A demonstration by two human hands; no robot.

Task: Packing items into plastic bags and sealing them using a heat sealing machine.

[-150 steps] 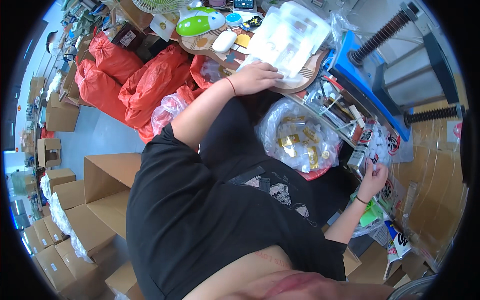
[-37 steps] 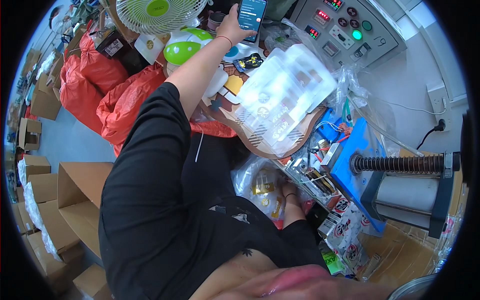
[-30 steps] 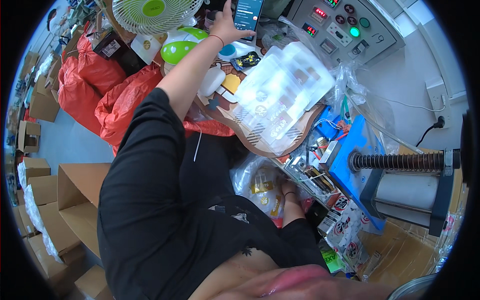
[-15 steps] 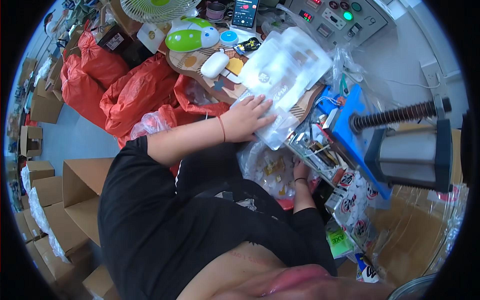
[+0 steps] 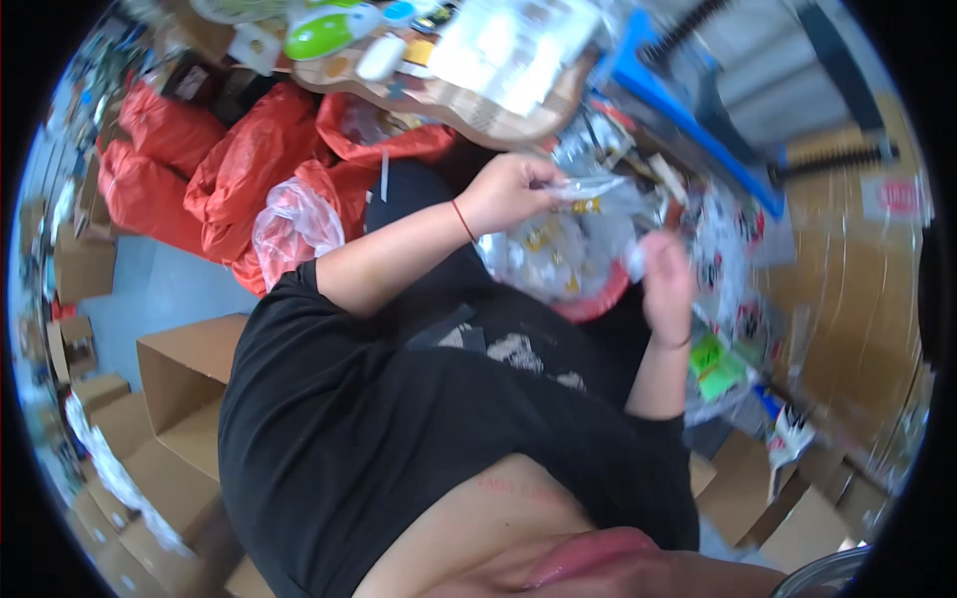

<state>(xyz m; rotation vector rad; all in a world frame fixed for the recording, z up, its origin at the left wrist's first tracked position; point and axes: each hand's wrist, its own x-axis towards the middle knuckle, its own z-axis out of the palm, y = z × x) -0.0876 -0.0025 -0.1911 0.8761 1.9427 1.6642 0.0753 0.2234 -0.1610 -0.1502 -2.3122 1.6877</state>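
Observation:
My left hand (image 5: 506,194) is closed, pinching the edge of a small clear plastic bag (image 5: 596,189). The bag stretches rightward above a red basin (image 5: 598,305). Inside the basin, a clear plastic liner holds several small clear packets (image 5: 543,249) with yellow parts. To the right of the basin, my right hand (image 5: 668,284) is raised, its fingers bent and smeared by motion. A small whitish thing (image 5: 635,262) shows at its fingertips, too blurred to name. A stack of flat clear bags (image 5: 508,50) lies on the wooden board (image 5: 478,125) beyond my left hand.
A blue-framed press (image 5: 688,120) stands at the far right, beside a tall cardboard sheet (image 5: 827,239). Red sacks (image 5: 239,169) are piled at the left, with open cartons (image 5: 194,379) nearer. A white case (image 5: 382,60) and a green-and-white device (image 5: 329,32) sit on the board.
My left hand has left the stack of bags and come nearer, now with one clear bag in it. My right hand has risen from beside the basin. The view has tilted downward.

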